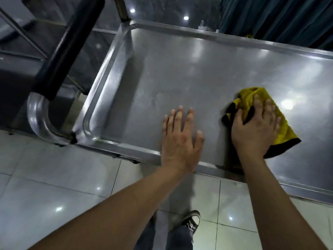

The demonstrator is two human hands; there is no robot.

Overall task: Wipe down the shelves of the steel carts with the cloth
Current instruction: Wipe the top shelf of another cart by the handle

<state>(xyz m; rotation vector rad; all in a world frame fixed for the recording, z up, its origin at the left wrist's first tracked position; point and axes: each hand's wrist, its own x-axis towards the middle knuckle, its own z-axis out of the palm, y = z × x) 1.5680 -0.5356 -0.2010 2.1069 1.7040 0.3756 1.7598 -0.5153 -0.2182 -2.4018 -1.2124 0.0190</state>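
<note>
The right hand point(255, 130) presses the yellow cloth point(281, 123) onto the steel shelf point(180, 73), fingers spread. At its nine o'clock, the left hand point(180, 139) lies flat, fingers splayed.

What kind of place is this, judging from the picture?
Probably a restaurant or hotel service area: a steel cart with a rimmed shelf, glossy floor tiles, and a dark curtain behind.

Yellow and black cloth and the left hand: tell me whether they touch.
Apart. The head view shows bare steel shelf between the left hand and the yellow and black cloth.
</note>
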